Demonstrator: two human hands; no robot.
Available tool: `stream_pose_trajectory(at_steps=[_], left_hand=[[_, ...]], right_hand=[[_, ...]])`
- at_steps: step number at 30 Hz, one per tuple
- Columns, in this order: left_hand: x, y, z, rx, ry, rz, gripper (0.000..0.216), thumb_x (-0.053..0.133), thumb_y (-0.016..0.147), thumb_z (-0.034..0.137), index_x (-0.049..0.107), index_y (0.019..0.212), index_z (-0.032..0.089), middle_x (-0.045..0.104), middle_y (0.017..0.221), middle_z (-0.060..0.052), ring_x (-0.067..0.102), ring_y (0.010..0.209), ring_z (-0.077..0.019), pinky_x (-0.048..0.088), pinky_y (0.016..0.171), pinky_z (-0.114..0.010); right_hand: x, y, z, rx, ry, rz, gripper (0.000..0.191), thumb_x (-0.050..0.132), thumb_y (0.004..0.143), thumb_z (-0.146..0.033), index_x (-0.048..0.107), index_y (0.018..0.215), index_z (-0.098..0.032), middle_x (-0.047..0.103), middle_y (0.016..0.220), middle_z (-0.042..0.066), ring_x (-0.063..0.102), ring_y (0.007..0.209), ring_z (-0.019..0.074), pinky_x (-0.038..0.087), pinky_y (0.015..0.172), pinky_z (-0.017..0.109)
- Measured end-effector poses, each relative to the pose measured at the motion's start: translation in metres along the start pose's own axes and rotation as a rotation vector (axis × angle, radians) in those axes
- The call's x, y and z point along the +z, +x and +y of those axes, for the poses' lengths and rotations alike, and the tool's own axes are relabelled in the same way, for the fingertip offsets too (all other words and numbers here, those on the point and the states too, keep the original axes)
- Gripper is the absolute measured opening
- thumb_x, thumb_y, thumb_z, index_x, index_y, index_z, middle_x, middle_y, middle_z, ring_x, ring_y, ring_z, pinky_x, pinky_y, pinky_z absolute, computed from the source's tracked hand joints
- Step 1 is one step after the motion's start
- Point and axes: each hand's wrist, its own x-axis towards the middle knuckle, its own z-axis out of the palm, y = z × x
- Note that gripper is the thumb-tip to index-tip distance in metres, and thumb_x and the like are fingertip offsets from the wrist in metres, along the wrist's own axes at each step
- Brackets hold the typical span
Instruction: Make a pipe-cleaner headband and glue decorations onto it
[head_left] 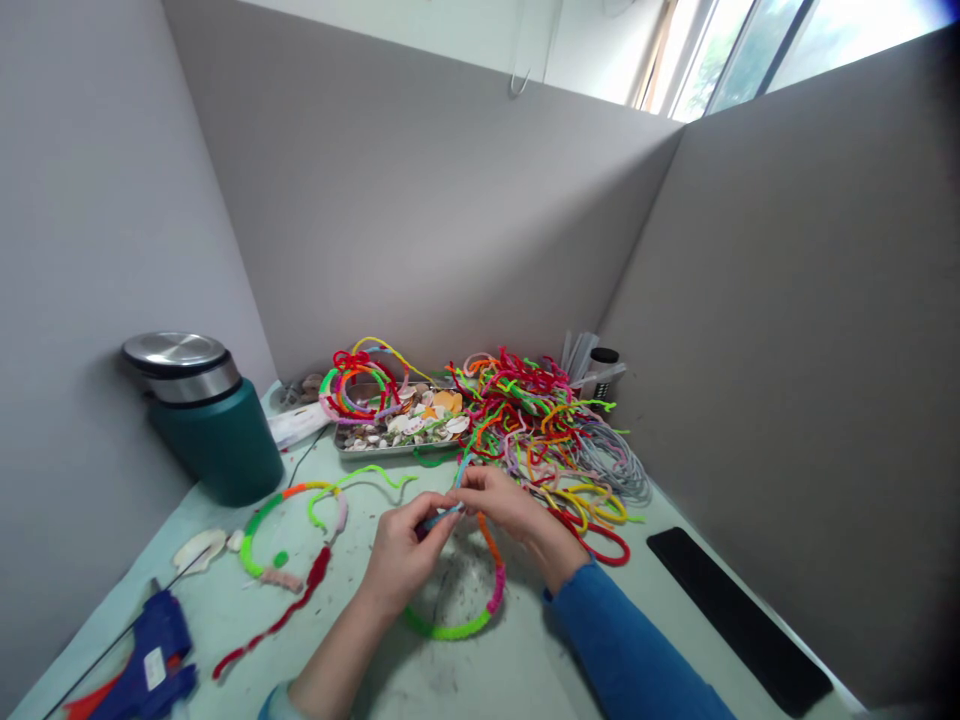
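Both hands meet over the top of a ring wrapped in coloured pipe cleaners (457,632), with green, magenta and orange stretches showing below them. My left hand (405,555) is closed, thumb and fingers pinching the ring at a blue part. Close against it, my right hand (506,505) pinches a light blue pipe cleaner (463,468), whose end sticks up above the fingers. The fingers partly hide where the blue strand meets the ring. To the left lies another wrapped ring (255,530), with a dark red pipe cleaner (300,600) trailing from it.
A metal tray (375,450) of shells and a tangled heap of pipe cleaners (525,410) stand at the back. A teal flask (217,440) and a blue glue gun (159,650) are at left. A black strip (735,620) lies at right. Grey partitions (420,200) enclose the table.
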Motion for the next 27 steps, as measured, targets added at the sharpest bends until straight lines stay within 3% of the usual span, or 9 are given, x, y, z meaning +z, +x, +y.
stream_pose_trajectory(at_steps=[14,21,27], left_hand=[[-0.003,0.006,-0.007,-0.098,-0.047,0.087,0.026,0.059,0.077,0.038,0.069,0.081,0.015,0.056,0.056,0.001,0.043,0.051,-0.0108,0.032,0.049,-0.021],[-0.002,0.005,-0.005,-0.099,0.002,0.004,0.025,0.058,0.077,0.037,0.071,0.080,0.016,0.062,0.061,-0.001,0.047,0.054,-0.0126,0.035,0.052,-0.022],[-0.002,0.003,0.001,-0.059,0.029,-0.063,0.023,0.057,0.077,0.033,0.072,0.078,0.015,0.064,0.064,-0.002,0.048,0.055,-0.0126,0.036,0.053,-0.022]], right_hand=[[-0.011,-0.010,-0.016,-0.079,0.004,-0.007,0.026,0.067,0.071,-0.038,0.067,0.072,-0.013,0.057,0.061,-0.001,0.049,0.059,0.0111,0.037,0.057,0.023],[-0.009,-0.014,-0.025,-0.304,-0.084,-0.055,0.021,0.064,0.077,-0.035,0.067,0.069,-0.015,0.061,0.077,0.002,0.053,0.073,0.0142,0.041,0.068,0.025],[-0.006,-0.012,-0.027,-0.332,-0.080,-0.031,0.024,0.067,0.073,-0.036,0.063,0.061,-0.016,0.057,0.071,0.001,0.052,0.069,0.0137,0.041,0.068,0.026]])
